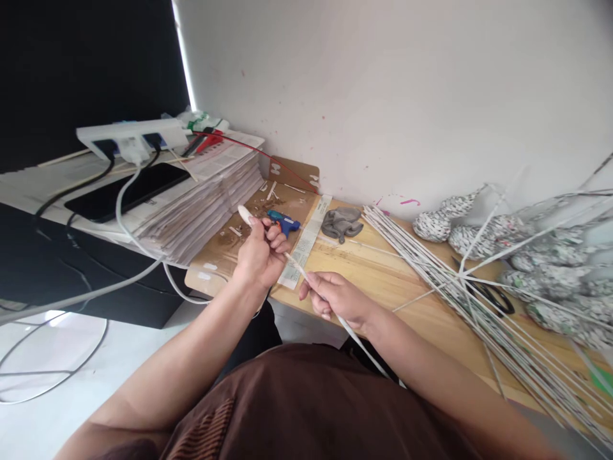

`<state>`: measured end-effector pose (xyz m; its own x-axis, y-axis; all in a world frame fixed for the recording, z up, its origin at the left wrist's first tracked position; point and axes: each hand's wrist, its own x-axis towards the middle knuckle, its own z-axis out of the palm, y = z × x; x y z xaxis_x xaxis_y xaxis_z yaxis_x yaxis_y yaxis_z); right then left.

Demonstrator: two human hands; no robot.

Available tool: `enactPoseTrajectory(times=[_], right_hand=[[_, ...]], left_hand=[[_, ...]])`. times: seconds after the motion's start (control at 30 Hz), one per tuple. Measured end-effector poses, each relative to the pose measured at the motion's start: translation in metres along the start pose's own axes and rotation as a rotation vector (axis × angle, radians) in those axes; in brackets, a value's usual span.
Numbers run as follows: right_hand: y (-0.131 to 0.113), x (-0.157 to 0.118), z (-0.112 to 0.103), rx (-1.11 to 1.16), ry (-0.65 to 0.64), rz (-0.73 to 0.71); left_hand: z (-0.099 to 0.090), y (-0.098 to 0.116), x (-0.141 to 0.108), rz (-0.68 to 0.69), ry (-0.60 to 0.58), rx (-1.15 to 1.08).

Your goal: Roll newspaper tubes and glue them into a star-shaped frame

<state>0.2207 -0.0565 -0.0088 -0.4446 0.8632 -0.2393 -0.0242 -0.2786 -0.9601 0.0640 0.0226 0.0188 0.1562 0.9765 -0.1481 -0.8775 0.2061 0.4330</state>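
Pale strip [352, 331]: it runs from one hand to the other, above the front edge of the wooden desk [368, 281], and its tail hangs toward the lap
Left hand [263, 248]: fingers curled shut around the strip, and a white round tip [244, 214] pokes out by the thumb; I cannot tell if tip and strip are one piece
Right hand [339, 295]: thumb and fingers pinch the strip, with almost no gap
How the strip acts: it looks light and thin like paper, a bit bendy, easy to crease or tear, and probably not slippery
Good place to hold: a soft pinch on the flat part, near the left fingers
Left end of the desk: brown cardboard [218, 255] with scraps, and a blue glue gun [290, 224] on it
Back edge: a grey cloth [341, 223] in the middle
Right end: a bunch of paper sticks [412, 252] lying slantwise, a star of sticks [462, 275], black scissors [500, 301] and woven paper shapes [433, 228]
Paper pile [211, 204]: left of the desk, with a phone [129, 188] and a power strip [167, 133] on top
Room: a pale wall [383, 76] with pink marks, and a light floor [57, 409] with cords
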Motion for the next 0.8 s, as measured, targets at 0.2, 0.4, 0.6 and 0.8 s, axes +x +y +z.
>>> enactPoseTrajectory(times=[0.2,0.4,0.6,0.8], right_hand=[[0.005,-0.004,0.001,-0.058,0.019,-0.026],[0.011,-0.015,-0.004,0.098,-0.136,0.067],[0.011,-0.019,-0.004,-0.167,0.13,-0.032],[0.011,-0.026,-0.006,-0.111,-0.014,0.025]], left_hand=[[0.001,0.004,-0.001,0.036,-0.009,0.01],[-0.004,0.011,-0.001,-0.016,-0.048,-0.028],[-0.003,0.012,-0.003,-0.01,-0.055,-0.027],[-0.004,0.017,-0.003,-0.022,-0.049,-0.049]])
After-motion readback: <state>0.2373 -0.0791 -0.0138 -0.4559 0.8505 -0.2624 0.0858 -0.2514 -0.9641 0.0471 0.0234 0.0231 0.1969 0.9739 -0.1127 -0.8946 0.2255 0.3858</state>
